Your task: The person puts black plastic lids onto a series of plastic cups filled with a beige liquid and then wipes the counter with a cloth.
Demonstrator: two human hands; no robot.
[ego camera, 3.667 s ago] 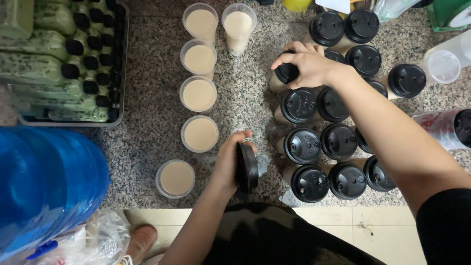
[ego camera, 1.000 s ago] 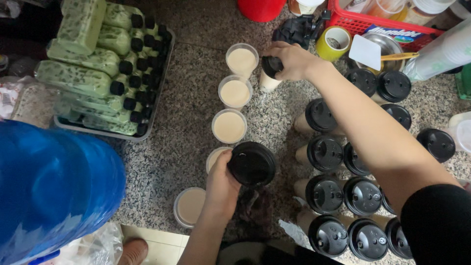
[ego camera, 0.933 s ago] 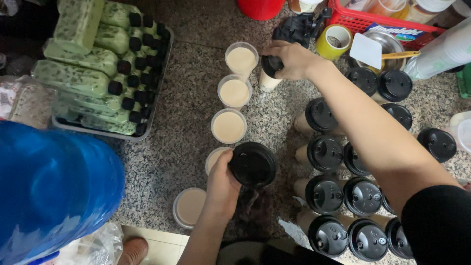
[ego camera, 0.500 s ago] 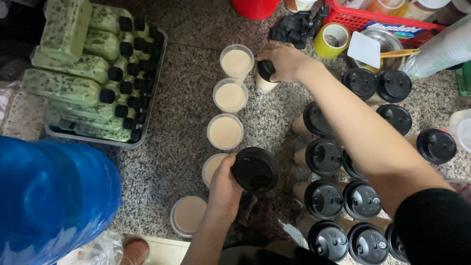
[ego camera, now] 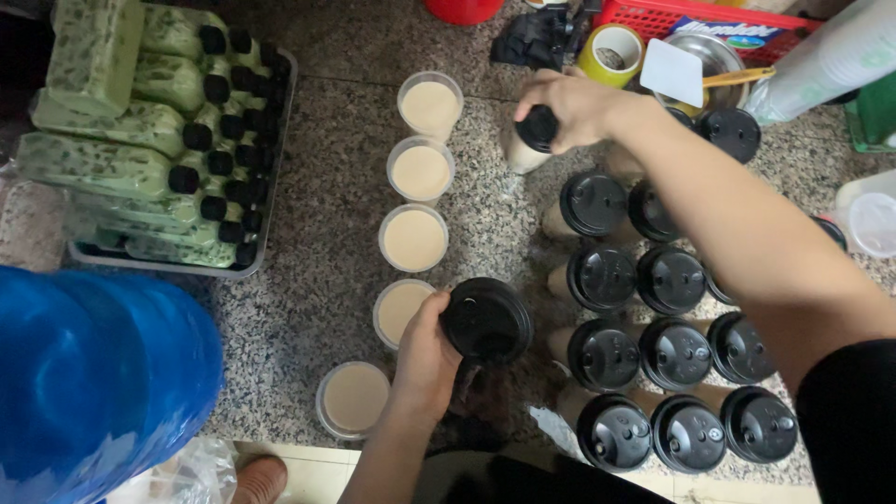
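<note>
My left hand (ego camera: 425,359) holds a stack of black plastic lids (ego camera: 485,322) low over the granite counter (ego camera: 317,271), beside a column of several uncapped clear cups of beige milky drink (ego camera: 413,238). My right hand (ego camera: 574,105) reaches far across and presses a black lid onto a cup (ego camera: 530,140) at the top of the lidded group. To the right stand several cups with black lids on (ego camera: 653,350), in rows.
A metal tray (ego camera: 271,140) of green filled bottles with black caps lies at upper left. A big blue water jug (ego camera: 93,383) fills the lower left. A red basket (ego camera: 747,28), tape roll (ego camera: 611,51), metal bowl and stacked clear cups crowd the top right.
The view has drifted, showing more of the counter's right side. My right hand stays on the far cup's lid. My left hand keeps the lid stack, barely moved.
</note>
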